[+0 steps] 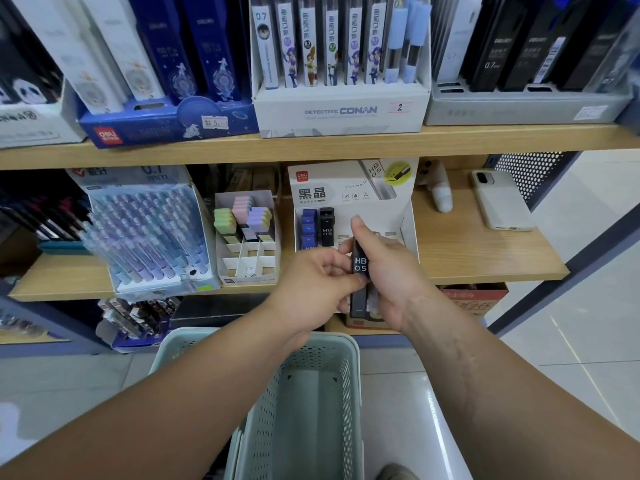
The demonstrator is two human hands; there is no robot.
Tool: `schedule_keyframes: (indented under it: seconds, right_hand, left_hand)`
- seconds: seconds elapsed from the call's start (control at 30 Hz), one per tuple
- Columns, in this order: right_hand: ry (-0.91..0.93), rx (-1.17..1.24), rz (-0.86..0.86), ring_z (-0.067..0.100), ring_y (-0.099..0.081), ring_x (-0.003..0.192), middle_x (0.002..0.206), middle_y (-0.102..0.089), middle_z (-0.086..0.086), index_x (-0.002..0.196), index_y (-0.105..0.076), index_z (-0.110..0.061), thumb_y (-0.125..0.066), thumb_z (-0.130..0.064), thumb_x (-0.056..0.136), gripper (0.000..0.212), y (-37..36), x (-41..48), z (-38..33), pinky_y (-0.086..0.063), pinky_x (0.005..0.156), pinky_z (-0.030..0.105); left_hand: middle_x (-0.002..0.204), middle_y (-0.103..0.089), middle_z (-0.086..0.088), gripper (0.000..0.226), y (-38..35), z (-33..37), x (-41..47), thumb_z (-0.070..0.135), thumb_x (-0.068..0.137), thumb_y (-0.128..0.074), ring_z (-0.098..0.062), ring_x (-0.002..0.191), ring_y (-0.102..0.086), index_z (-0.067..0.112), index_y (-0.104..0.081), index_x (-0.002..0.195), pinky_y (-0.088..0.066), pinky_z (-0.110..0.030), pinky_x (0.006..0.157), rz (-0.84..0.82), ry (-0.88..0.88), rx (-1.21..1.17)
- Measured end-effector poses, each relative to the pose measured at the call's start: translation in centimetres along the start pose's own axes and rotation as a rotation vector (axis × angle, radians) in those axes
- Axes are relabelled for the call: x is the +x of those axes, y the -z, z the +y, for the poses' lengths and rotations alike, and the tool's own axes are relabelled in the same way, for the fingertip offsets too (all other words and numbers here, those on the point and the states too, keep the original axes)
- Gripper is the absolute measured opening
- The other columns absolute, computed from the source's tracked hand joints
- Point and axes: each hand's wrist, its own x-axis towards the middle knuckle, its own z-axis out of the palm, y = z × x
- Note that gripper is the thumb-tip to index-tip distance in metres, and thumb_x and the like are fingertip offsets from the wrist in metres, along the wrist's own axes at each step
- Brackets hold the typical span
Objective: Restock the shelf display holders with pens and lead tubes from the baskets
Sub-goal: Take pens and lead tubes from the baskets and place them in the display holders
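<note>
- A black lead tube [360,263] marked "HB 0.5" is standing nearly upright between the two hands, in front of the middle shelf and just short of the display holder.
- The left hand [311,282] is pinching this tube at its lower part, with its fingertips closing on it from the left and its other fingers curling in.
- The right hand [394,271] is gripping a small bundle of further tubes [358,303] in its palm, dark ones with clear ones beside them. Its thumb is pointing up along the back of the marked tube.
- The white Deli display holder [379,214] is sitting on the wooden middle shelf [467,251], right behind the hands. In its left slots a stack of blue tubes [308,226] is standing next to one black "HB 0.5" tube [326,226].
- A pale green perforated basket [341,403] is sitting below the forearms, on the floor side of the shelving.
- To the holder's left, a partitioned box of pastel erasers [246,223] and a tilted box of blue and purple pens [149,233] are sitting on the same shelf.
- To its right, a white phone [498,202] is lying flat on the wood.
- On the shelf above, a "Detective Conan" box [341,110] is standing between a blue Deli box [166,128] and a grey tray [526,107] of black packs.
</note>
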Motion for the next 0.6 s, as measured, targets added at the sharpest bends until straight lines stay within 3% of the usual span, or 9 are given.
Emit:
schedule_keyframes:
  seconds: [0.1,0.17,0.33,0.43,0.6]
  right_hand:
    - [-0.002,-0.024,-0.005,0.01,-0.049,0.047,0.06,-0.059,-0.001,0.084,-0.067,-0.017,-0.063,-0.059,0.091,0.043,0.2,0.1,-0.1,-0.036,0.042,0.023]
    - [-0.013,-0.032,0.009,0.007,-0.038,0.045,0.057,-0.05,-0.005,0.087,-0.068,-0.017,-0.066,-0.056,0.091,0.039,0.5,0.2,-0.1,-0.027,0.04,0.02]
    - [-0.035,-0.098,-0.038,0.005,-0.043,0.047,0.069,-0.063,-0.004,0.083,-0.071,-0.021,-0.078,-0.026,0.088,0.01,0.8,0.3,0.4,-0.026,0.041,0.019]
    - [-0.044,-0.137,-0.114,0.006,-0.044,0.047,0.067,-0.069,-0.003,0.091,-0.068,-0.019,-0.076,-0.015,0.089,0.01,0.5,0.4,0.6,-0.027,0.041,0.019]
    - [-0.059,-0.259,-0.067,0.008,-0.043,0.05,0.073,-0.072,0.002,0.092,-0.069,-0.016,-0.077,-0.013,0.087,0.011,1.0,0.7,0.8,-0.029,0.041,0.02]
  left_hand:
    - [0.062,-0.064,-0.005,0.012,0.8,-0.2,0.2,0.0,0.087,-0.073,-0.015,0.044,-0.056,0.009,-0.065,0.085,-0.039,-0.018,0.04,0.091,-0.022,-0.036]
    - [0.063,-0.065,-0.001,0.014,1.5,-0.2,0.5,0.002,0.087,-0.074,-0.016,0.047,-0.06,0.012,-0.063,0.088,-0.042,-0.023,0.042,0.164,-0.049,-0.061]
    - [0.063,-0.067,0.001,0.034,3.2,0.3,1.8,0.0,0.088,-0.071,-0.017,0.048,-0.062,0.026,-0.058,0.106,-0.043,-0.026,0.043,0.286,-0.16,-0.126]
    - [0.062,-0.066,-0.003,0.055,3.5,0.7,2.4,-0.001,0.089,-0.07,-0.017,0.049,-0.062,0.032,-0.053,0.129,-0.046,-0.025,0.044,0.259,-0.194,-0.1]
    - [0.064,-0.064,-0.002,0.024,4.1,1.3,3.5,0.002,0.091,-0.069,-0.01,0.044,-0.058,0.015,-0.063,0.11,-0.042,-0.02,0.04,0.317,-0.199,0.004]
